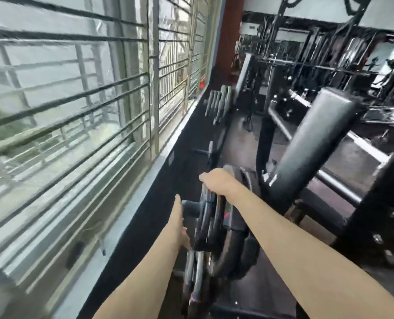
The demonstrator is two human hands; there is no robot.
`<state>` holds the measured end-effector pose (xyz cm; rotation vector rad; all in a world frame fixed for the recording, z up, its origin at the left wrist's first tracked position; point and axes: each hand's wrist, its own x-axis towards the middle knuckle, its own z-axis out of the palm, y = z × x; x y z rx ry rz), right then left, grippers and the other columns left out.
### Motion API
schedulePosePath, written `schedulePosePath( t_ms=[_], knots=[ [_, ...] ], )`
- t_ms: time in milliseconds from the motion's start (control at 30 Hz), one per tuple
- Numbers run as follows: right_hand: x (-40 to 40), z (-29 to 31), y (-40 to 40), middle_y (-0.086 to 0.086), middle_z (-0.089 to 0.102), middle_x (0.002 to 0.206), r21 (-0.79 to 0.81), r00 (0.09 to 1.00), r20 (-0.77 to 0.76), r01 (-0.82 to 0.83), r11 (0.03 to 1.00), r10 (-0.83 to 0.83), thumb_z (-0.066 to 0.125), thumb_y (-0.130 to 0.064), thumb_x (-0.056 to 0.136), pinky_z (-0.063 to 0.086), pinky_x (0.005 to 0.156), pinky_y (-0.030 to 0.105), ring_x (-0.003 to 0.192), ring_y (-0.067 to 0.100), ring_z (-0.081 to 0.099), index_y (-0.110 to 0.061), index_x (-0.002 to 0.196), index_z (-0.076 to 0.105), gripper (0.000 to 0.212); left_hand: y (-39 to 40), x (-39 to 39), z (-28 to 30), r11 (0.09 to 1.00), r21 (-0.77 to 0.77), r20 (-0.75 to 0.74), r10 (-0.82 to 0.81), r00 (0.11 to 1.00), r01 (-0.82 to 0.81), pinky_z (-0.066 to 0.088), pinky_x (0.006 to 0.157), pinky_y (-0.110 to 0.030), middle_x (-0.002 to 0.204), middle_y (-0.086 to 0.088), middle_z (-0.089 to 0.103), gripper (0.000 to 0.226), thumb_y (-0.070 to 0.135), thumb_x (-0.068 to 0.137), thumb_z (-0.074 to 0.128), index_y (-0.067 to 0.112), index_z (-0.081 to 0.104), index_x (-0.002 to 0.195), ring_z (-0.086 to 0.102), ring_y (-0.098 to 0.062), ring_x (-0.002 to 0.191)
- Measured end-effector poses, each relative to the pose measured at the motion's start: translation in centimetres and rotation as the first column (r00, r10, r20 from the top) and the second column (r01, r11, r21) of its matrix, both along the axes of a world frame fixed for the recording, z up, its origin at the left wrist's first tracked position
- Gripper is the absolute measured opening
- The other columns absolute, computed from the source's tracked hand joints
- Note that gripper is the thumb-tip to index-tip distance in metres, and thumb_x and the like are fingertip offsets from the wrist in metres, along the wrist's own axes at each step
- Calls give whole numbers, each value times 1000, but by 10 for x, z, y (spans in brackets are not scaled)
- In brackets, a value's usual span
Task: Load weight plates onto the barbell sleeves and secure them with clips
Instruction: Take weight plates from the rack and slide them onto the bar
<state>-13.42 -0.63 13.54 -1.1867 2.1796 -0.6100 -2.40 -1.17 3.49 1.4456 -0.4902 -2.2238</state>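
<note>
1. Motion blur smears the whole view; the left hand [184,234] is mostly hidden behind the weight plate [208,223], so its grip cannot be told.
2. The right hand [216,181] curls over the plate's top rim.
3. The plate is dark, round, seen edge-on, with a red mark, just right of the barred window [76,111].
4. More plates [217,103] are racked beyond it.

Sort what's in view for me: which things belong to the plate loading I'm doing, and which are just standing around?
Job in hand:
- weight plate, gripped at its top edge by the right hand
- left hand, at the plate's lower side; its grip is hidden
- sleeve end sticking out of the plate

Standing around:
- racked plates by the window
- padded bench back
- window bars
</note>
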Motion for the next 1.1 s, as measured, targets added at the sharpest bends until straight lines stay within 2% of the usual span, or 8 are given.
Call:
schedulePosePath(
  t_ms=[133,267,367,467,600,733,933,1100],
  knots=[
    [6,-1,-16,17,52,147,79,989,-120,93,993,-83,37,-34,102,33,116,40,137,36,45,-2,141,50,53,-16,-11,-2,987,124,40,-106,994,100,28,110,-62,81,-13,42,74,75,87,48,2,46,78,51,-33,86],
    [22,-11,-27,15,50,147,160,952,-301,111,981,-59,43,-32,99,28,114,42,147,34,23,-12,138,51,45,-31,-5,-21,978,114,-109,-160,981,173,42,77,-60,97,-21,52,91,88,80,36,-1,51,93,54,-39,86],
    [30,-26,-35,13,49,148,145,884,-458,174,974,-90,53,-38,95,29,111,43,145,33,20,-17,137,50,47,-32,3,-52,971,149,-177,-158,971,185,41,81,-61,129,-27,52,108,93,76,31,7,45,139,53,-47,115],
    [32,-38,-41,13,50,148,91,817,-563,213,973,-126,57,-32,96,28,109,43,143,33,25,-19,139,49,46,-32,4,-65,965,152,-263,-169,950,213,50,72,-56,102,-24,59,95,89,73,48,2,55,109,62,-43,95],
    [27,-46,-51,13,57,140,8,757,-600,330,944,-260,56,-24,98,32,106,41,133,31,38,-14,133,56,37,-46,11,-73,962,155,-194,-196,961,227,54,89,-60,123,-22,62,92,80,63,72,-1,48,100,65,-41,113],
    [35,-41,-63,14,60,136,34,793,-541,354,934,-281,56,-24,98,34,106,42,131,34,41,-14,126,66,31,-62,26,-67,959,31,-52,-279,959,281,60,48,-37,82,-15,74,67,67,75,72,1,68,83,74,-29,69],
    [51,-34,-74,17,53,139,-11,944,-183,276,961,-273,56,-10,92,46,86,34,122,36,56,-8,126,62,35,-96,84,-68,954,-296,177,11,984,42,56,84,-40,100,-14,74,103,78,35,87,1,72,102,71,-30,89],
    [47,-5,-39,12,69,104,-287,910,244,399,871,-336,52,-31,73,55,65,37,84,32,66,-15,100,59,32,-114,109,39,795,-586,112,272,956,-158,36,52,-28,73,-6,50,57,58,80,75,7,60,100,42,-17,53]
  ],
)
